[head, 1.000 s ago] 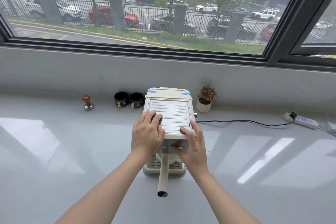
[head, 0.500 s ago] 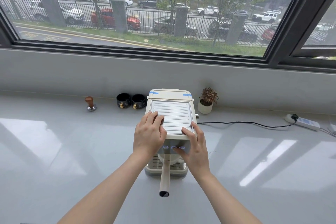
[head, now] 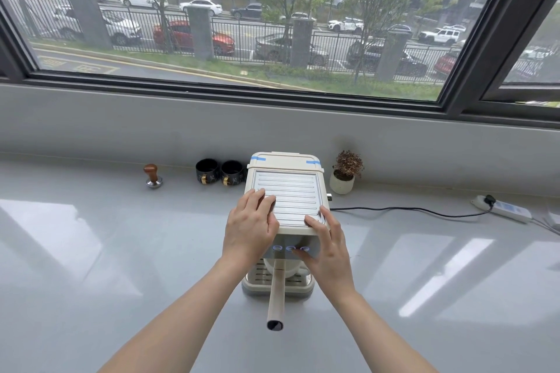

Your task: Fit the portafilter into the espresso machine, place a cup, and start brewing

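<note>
A cream espresso machine [head: 288,188] stands on the grey counter [head: 106,266] below the window. The portafilter sits in the machine's group head, and its long cream handle [head: 277,297] sticks out toward me. A white cup [head: 288,269] rests on the drip tray under it, partly hidden. My left hand [head: 250,227] lies flat on the top left front corner of the machine. My right hand [head: 328,247] rests on the top right front corner, with its thumb on the front panel by three lit buttons [head: 290,248].
Two black cups [head: 219,171] and a wooden-handled tamper [head: 153,175] stand left of the machine by the wall. A small potted plant [head: 344,174] is at its right. A black cable [head: 409,210] runs right to a power strip [head: 504,209].
Three buttons on the front panel now glow; one second ago they were dark. My right thumb has shifted slightly on the panel. Both hands stay on the machine.
</note>
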